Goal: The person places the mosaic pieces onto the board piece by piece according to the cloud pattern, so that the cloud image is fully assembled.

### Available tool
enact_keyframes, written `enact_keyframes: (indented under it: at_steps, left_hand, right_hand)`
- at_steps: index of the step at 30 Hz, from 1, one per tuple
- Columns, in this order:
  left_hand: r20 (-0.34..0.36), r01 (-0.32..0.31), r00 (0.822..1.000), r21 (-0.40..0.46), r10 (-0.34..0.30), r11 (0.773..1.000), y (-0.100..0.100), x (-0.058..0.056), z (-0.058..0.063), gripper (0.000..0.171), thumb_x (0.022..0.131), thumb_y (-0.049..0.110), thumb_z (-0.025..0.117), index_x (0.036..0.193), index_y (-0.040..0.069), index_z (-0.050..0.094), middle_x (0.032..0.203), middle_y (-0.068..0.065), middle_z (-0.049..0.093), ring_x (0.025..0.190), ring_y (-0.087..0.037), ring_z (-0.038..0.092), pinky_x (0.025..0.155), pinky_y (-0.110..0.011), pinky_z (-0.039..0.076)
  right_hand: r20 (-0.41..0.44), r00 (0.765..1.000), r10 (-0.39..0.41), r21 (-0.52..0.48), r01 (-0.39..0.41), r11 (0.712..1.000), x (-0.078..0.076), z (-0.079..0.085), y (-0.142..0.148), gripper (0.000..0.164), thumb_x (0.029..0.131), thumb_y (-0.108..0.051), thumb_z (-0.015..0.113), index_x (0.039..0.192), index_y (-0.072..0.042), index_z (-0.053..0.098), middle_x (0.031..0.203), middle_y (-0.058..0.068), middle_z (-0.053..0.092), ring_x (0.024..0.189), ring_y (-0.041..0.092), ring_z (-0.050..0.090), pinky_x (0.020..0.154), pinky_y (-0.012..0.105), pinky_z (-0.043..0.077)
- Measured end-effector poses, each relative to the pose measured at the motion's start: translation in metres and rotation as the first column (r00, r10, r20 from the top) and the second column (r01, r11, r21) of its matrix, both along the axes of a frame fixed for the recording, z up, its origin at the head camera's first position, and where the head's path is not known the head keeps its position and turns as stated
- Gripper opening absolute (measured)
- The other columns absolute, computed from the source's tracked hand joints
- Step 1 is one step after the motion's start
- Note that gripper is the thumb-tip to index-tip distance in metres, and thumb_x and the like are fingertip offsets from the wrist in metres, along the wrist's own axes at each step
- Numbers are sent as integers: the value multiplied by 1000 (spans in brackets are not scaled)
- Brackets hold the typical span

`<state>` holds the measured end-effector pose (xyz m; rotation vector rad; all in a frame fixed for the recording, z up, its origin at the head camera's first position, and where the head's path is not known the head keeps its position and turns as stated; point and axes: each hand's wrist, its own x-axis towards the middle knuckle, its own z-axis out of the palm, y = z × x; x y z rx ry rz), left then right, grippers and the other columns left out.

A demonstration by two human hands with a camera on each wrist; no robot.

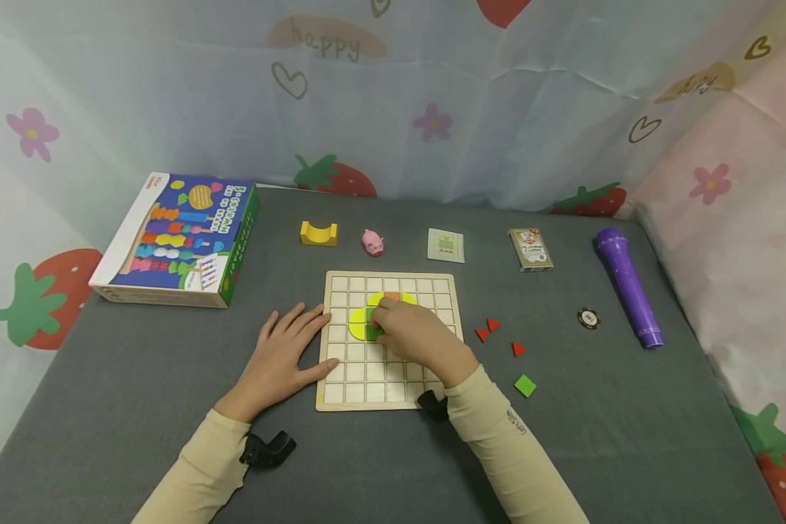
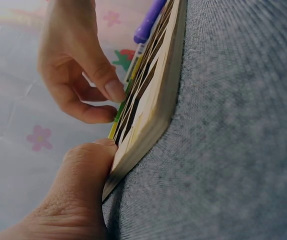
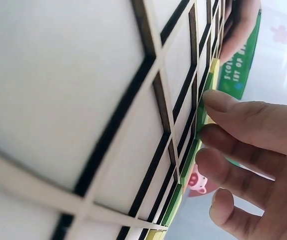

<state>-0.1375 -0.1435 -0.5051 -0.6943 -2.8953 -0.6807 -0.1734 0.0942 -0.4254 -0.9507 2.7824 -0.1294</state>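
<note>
A wooden grid board (image 1: 348, 399) lies on the grey cloth. My left hand (image 1: 282, 356) has its fingers spread, with fingertips and thumb touching the board's left edge. Over the upper middle of the board is my right hand (image 1: 415, 333), its thumb and index finger pinching a green tile (image 1: 372, 333) at the grid surface. Left of that tile sits a yellow rounded piece (image 1: 356, 324). More yellow pieces (image 1: 409, 298) flank an orange tile (image 1: 391, 295) above. In the right wrist view, further green tiles (image 3: 172, 205) sit along the grid; the hand covers part of them from above.
Right of the board lie red triangles (image 1: 518, 349) and a loose green square (image 1: 525, 386). Behind stand a yellow block (image 1: 318, 233), pink pig (image 1: 372, 242), pattern card (image 1: 445, 246) and playing-card box (image 1: 530, 249). A game box (image 1: 177, 236), poker chip (image 1: 588, 318) and purple microphone (image 1: 629, 287) lie farther out.
</note>
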Motion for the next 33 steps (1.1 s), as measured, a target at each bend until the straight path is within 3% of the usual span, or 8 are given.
enact_keyframes:
  at_steps: [5,10,15,19,23,27,33]
  left_hand:
    - [4,3,1000,-7,-3,1000,1,0,-1,76,85,59,60,148,20,40,154,-4,35,144,-31,24,114,-60,9]
    - [5,6,1000,-10,-6,1000,1,0,-1,77,86,59,60,148,19,39,154,-4,35,144,-31,24,114,-60,9]
    - [0,-2,1000,-8,2,1000,-1,1,-1,77,85,58,61,148,19,39,153,-5,35,144,-31,24,114,-60,9]
    - [2,-5,1000,-12,5,1000,-1,1,-1,77,85,59,60,148,19,39,153,-5,35,144,-31,23,114,-60,9]
    - [2,-6,1000,-9,6,1000,-1,1,-1,77,85,58,61,148,19,40,153,-5,35,144,-31,24,114,-59,9]
    - [0,-4,1000,-5,4,1000,0,1,0,77,85,58,61,147,18,40,152,-6,36,143,-32,24,114,-60,9]
    - [5,-5,1000,-2,5,1000,1,0,0,77,85,58,61,147,18,40,152,-6,36,144,-32,23,114,-60,8]
  right_hand:
    - [25,999,-28,-62,30,998,4,3,12,21,89,-17,68,109,-11,68,101,0,59,83,11,58,75,27,51]
    - [3,995,-95,-150,95,984,15,12,47,24,90,-15,68,113,-9,65,103,2,61,81,14,60,71,29,52]
    - [-46,984,-171,-160,162,974,31,21,87,24,89,-11,68,112,-6,64,102,6,63,81,17,61,69,33,52]
    - [-12,972,-233,-139,229,963,44,23,114,25,89,-9,68,113,-4,63,101,7,61,79,16,58,67,33,50]
    - [54,959,-277,-88,281,956,53,19,132,32,86,-9,71,116,-4,62,108,8,62,88,21,62,74,38,52]
    - [120,955,-272,-86,283,955,59,8,140,34,83,-8,74,115,-4,63,110,8,61,93,23,63,78,39,52]
    - [110,964,-241,-156,257,954,64,-9,140,30,81,-6,75,110,-6,65,106,6,58,86,17,62,75,34,53]
